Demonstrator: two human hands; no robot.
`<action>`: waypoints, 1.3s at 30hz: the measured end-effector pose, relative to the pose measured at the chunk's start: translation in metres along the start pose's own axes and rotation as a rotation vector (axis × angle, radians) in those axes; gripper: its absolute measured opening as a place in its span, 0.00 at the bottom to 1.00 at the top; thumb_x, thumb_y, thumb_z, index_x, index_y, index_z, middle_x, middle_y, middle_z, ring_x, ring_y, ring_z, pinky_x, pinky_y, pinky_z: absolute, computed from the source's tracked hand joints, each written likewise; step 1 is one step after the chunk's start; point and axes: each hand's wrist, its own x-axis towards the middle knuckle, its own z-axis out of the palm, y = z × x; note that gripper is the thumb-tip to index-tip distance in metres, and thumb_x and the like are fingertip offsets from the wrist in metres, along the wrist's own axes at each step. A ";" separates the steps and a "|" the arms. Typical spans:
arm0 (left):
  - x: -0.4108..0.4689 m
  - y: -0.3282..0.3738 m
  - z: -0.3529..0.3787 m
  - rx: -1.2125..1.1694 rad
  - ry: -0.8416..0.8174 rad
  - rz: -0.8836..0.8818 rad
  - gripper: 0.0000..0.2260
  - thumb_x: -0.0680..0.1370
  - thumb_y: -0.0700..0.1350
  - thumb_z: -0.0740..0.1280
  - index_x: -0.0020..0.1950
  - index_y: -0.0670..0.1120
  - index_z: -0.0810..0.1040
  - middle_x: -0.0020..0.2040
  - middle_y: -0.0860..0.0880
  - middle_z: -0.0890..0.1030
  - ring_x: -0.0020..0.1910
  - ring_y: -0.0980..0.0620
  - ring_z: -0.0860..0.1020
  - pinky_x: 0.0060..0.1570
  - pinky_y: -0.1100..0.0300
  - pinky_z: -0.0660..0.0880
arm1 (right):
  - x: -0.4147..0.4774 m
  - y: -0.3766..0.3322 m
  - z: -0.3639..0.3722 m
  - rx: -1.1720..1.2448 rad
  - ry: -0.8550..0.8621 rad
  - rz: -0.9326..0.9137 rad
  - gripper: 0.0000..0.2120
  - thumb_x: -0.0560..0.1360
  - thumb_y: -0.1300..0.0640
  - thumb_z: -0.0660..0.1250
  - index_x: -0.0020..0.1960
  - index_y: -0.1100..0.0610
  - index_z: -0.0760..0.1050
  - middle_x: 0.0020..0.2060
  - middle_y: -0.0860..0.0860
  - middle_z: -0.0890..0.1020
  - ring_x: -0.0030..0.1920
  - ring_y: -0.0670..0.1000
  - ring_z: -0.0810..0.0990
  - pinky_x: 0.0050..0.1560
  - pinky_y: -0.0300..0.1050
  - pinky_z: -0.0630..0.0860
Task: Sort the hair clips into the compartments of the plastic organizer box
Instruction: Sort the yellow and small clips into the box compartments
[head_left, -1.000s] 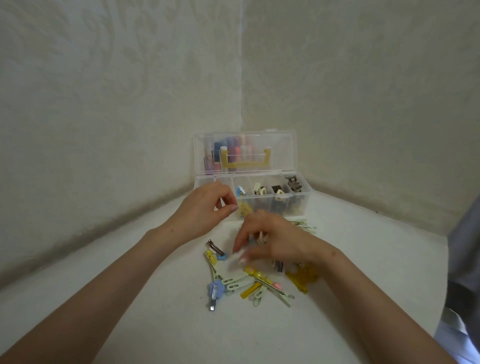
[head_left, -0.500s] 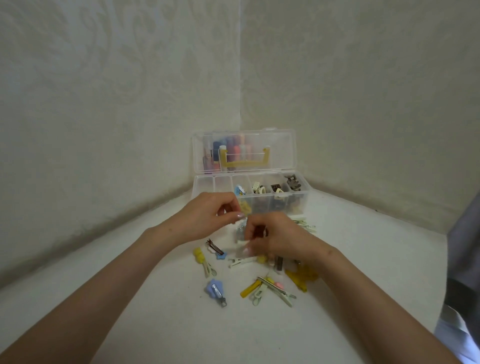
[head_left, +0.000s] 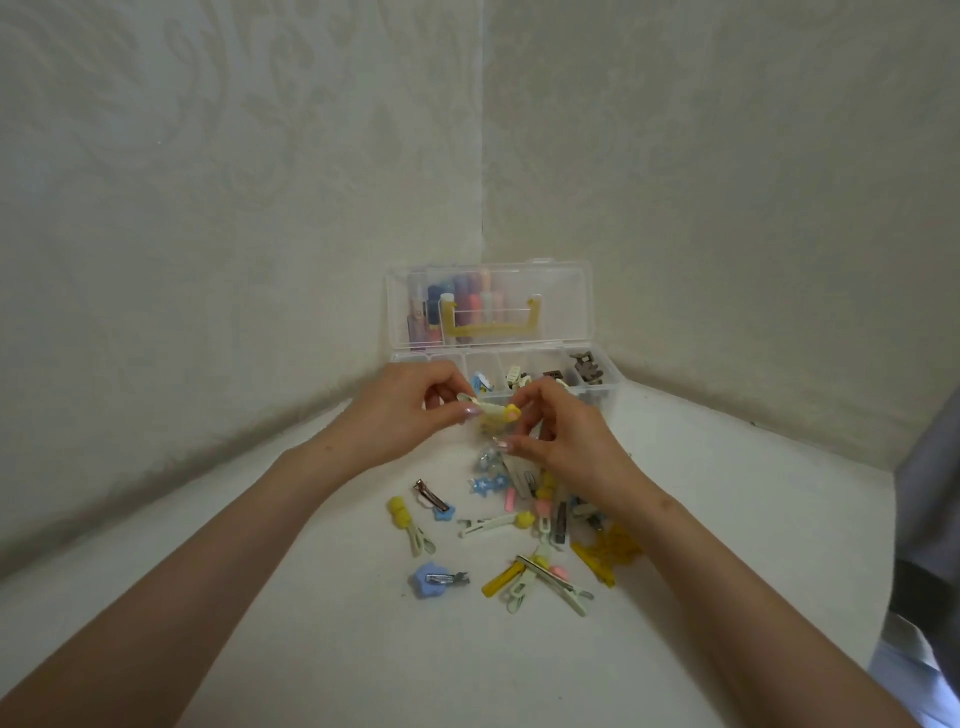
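Clip (head_left: 491, 409), pale with a yellow tip, is held above the bench (head_left: 363, 665). Left hand (head_left: 410, 410) pinches the pale end and right hand (head_left: 561, 431) pinches the tip. Long axis runs left-right. Box (head_left: 602, 387) compartments lie directly beyond, about equally near both hands.

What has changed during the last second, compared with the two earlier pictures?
The right hand rose from the pile with a pale yellow clip; the left hand now pinches its other end, just in front of the organizer box. The box stayed in place, lid open.
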 end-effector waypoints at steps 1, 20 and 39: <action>0.002 -0.001 -0.004 -0.002 0.074 -0.024 0.03 0.72 0.47 0.71 0.43 0.50 0.79 0.38 0.51 0.81 0.38 0.55 0.74 0.40 0.64 0.69 | -0.001 -0.002 -0.001 -0.032 -0.034 -0.008 0.14 0.69 0.57 0.74 0.50 0.53 0.72 0.37 0.45 0.78 0.30 0.38 0.71 0.35 0.34 0.67; 0.055 -0.021 -0.004 0.401 0.107 -0.264 0.13 0.70 0.52 0.72 0.46 0.45 0.76 0.46 0.47 0.81 0.50 0.46 0.77 0.45 0.54 0.71 | -0.013 -0.013 0.005 -0.313 -0.462 -0.147 0.05 0.69 0.51 0.73 0.43 0.50 0.78 0.41 0.45 0.79 0.38 0.41 0.73 0.42 0.40 0.73; 0.040 -0.017 0.003 0.435 0.159 -0.160 0.18 0.76 0.59 0.61 0.36 0.47 0.73 0.36 0.50 0.76 0.38 0.50 0.73 0.35 0.58 0.64 | -0.008 -0.008 0.004 0.035 -0.230 -0.093 0.16 0.75 0.64 0.66 0.59 0.49 0.76 0.36 0.44 0.76 0.29 0.42 0.69 0.34 0.31 0.67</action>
